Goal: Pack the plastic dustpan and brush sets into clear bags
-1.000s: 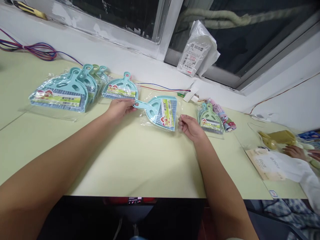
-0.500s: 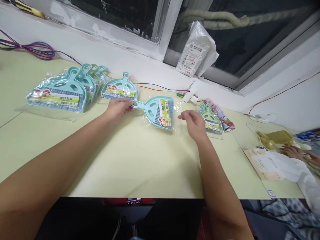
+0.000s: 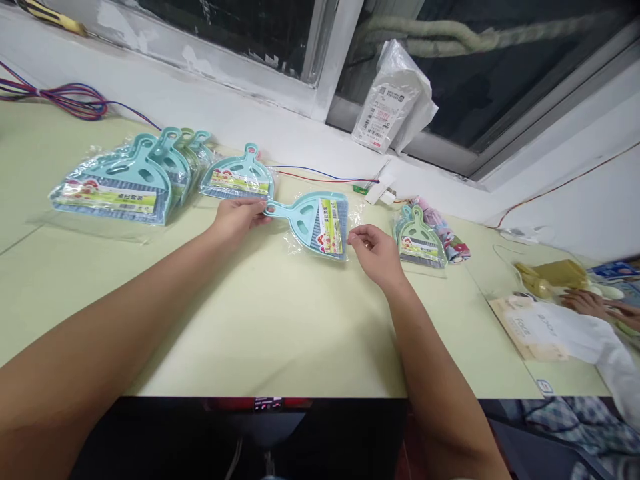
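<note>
A light-blue dustpan (image 3: 299, 217) with a grey-bristled brush and a printed label lies sideways in a clear plastic bag, its handle pointing left. My left hand (image 3: 239, 217) pinches the end of that handle. At the wide end, my right hand (image 3: 374, 250) is closed, thumb and forefinger pinching the clear plastic bag (image 3: 354, 217) beside the dustpan's edge. Just behind my left hand sits another bagged blue dustpan (image 3: 239, 175). Farther left is an overlapping row of bagged dustpans (image 3: 113, 190). A green bagged dustpan (image 3: 421, 241) rests to the right of my right hand.
Along the wall run thin wires, a coiled cable (image 3: 75, 100) and a small white box (image 3: 381, 192). Patterned cloth (image 3: 443, 230) lies behind the green dustpan. A white package (image 3: 393, 100) leans at the window. At right are another person's hands (image 3: 593, 303) and a paper bag (image 3: 525, 327).
My right hand came away from the dustpan's wide end, then moved back left and pinched the bag's edge. My left hand kept its hold on the handle.
</note>
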The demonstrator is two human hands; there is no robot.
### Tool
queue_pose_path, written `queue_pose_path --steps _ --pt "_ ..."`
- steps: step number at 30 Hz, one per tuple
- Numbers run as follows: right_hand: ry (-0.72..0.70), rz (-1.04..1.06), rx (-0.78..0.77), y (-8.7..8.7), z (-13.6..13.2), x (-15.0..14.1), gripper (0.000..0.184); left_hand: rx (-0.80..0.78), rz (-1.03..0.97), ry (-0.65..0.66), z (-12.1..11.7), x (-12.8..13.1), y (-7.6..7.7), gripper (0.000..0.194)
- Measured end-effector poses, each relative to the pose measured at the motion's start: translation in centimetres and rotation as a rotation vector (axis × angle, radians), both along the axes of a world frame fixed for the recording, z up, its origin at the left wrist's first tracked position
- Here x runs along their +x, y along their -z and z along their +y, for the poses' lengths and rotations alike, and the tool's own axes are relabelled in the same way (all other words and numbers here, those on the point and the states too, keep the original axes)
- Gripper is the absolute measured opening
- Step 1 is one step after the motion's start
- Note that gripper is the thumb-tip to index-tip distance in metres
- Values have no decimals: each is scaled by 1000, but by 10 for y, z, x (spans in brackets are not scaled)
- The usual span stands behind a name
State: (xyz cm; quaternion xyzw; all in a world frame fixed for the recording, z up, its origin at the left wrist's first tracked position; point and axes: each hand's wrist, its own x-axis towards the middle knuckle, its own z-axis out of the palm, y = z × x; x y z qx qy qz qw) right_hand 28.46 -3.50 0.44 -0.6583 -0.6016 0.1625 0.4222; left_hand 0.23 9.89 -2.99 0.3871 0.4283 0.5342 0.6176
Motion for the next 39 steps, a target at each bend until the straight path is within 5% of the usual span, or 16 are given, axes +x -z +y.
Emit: queue_pose_path --steps 23,28,39 --pt "-21 14 68 15 10 4 35 59 17 46 -7 6 1 16" --pt "-17 145 30 8 8 -2 33 50 17 42 -11 8 -3 16" --pt "45 -73 -96 -5 -5 -8 26 64 9 25 -8 7 0 18"
